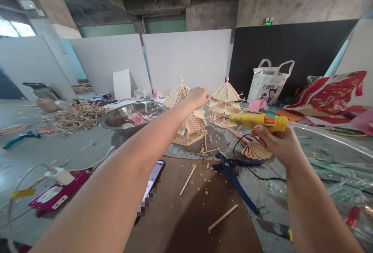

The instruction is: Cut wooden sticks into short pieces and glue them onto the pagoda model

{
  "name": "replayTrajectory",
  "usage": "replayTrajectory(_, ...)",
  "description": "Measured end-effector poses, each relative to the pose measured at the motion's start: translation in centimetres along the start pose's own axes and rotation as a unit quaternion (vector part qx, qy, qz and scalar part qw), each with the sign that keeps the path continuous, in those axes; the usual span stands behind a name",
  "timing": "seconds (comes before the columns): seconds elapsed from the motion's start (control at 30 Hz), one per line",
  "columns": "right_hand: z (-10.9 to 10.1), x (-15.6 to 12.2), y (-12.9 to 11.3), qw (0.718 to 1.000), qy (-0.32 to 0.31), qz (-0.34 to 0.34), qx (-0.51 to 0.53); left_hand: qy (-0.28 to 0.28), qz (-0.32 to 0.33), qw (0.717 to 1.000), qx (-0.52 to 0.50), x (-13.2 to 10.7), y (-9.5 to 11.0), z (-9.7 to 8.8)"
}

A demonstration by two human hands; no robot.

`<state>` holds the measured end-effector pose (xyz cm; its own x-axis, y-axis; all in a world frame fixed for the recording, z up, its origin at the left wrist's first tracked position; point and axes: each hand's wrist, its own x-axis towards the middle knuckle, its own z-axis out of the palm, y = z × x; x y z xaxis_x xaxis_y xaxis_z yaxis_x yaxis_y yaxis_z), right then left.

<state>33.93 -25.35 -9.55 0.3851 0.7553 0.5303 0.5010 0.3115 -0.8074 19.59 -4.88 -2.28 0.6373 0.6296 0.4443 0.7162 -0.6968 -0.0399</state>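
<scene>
My left hand (199, 96) reaches across to the nearer stick-built pavilion model (190, 128), beside its pointed roof. Its fingers are closed, and whatever is between them is hidden or too small to make out. A yellow hot glue gun (247, 120) is gripped in my right hand (275, 142), its nozzle pointing left towards the models. Behind and to the right stands a second stick pavilion model (225, 107). A folded paper fan (256, 150) lies on the floor below the glue gun.
A steel basin (116, 119) and a heap of sticks (77, 117) are at left. Nearer are a phone (153, 177), a magenta power strip (62, 192), blue-handled cutters (236, 183) and a knife blade (272, 227). Loose sticks lie on the brown board (171, 222).
</scene>
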Motion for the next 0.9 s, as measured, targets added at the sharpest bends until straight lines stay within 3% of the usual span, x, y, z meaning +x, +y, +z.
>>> replayTrajectory(0.9,0.06,-0.01,0.4,1.0,0.003,0.01,0.007,-0.023,0.006,0.998,0.058,0.05,0.02,0.07)
